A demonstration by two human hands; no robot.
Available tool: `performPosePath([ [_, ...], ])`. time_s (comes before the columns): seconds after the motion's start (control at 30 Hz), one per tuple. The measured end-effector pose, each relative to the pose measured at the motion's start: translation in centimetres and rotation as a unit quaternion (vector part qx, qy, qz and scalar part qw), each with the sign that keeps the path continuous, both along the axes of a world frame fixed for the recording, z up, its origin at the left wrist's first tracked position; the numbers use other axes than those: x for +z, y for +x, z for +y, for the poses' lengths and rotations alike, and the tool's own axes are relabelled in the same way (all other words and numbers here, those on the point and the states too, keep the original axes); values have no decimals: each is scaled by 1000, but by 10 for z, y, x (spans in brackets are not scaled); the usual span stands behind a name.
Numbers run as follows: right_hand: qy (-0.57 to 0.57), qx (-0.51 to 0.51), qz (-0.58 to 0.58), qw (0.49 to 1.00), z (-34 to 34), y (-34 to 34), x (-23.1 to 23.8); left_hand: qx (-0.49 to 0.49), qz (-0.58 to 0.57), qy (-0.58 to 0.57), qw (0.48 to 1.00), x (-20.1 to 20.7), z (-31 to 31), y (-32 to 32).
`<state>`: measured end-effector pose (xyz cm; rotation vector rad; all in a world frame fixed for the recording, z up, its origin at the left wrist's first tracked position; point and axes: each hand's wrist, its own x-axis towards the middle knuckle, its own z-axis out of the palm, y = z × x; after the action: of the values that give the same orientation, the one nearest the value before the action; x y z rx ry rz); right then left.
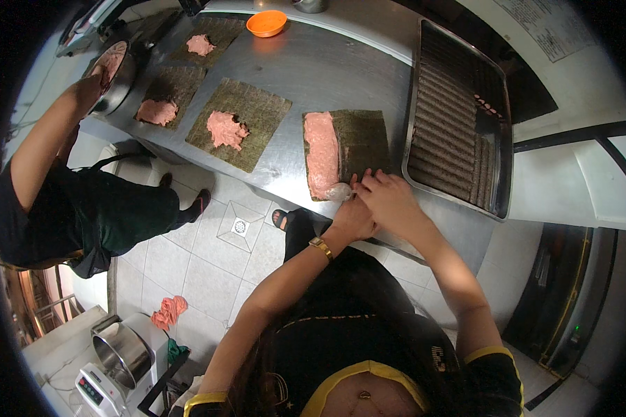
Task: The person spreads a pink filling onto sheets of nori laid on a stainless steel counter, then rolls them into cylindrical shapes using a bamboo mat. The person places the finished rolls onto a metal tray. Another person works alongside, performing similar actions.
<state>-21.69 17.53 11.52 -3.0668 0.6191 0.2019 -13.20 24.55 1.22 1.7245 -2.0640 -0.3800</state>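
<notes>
A dark green seaweed sheet point(363, 139) lies on the steel table before me. A strip of pink minced meat paste point(321, 149) covers its left side. At the strip's near end rests the rounded, shiny, pale end of a spoon-like tool point(339, 192). My left hand point(355, 221), wearing a gold watch point(320, 247) at the wrist, is closed beside it, seemingly on its handle, which the fingers hide. My right hand point(389, 198) overlaps the left one, its fingers stretched out over the sheet's near edge.
Further left on the steel table point(341, 76) lie several more seaweed sheets point(257, 118) with pink paste. A tray of long dark rolls point(442, 132) stands at right, an orange bowl point(266, 24) at the back. A co-worker's hand point(104, 78) reaches into a metal bowl point(111, 97).
</notes>
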Motion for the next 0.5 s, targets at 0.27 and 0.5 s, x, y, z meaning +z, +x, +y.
performPosePath([
  [0.27, 47, 55, -52, 996, -25, 5, -6, -26, -42, 19, 999, -15, -1, -3],
  [0.5, -1, 51, -71, 996, -54, 32, -26, -15, -76, 18, 997, -13, -1, -1],
])
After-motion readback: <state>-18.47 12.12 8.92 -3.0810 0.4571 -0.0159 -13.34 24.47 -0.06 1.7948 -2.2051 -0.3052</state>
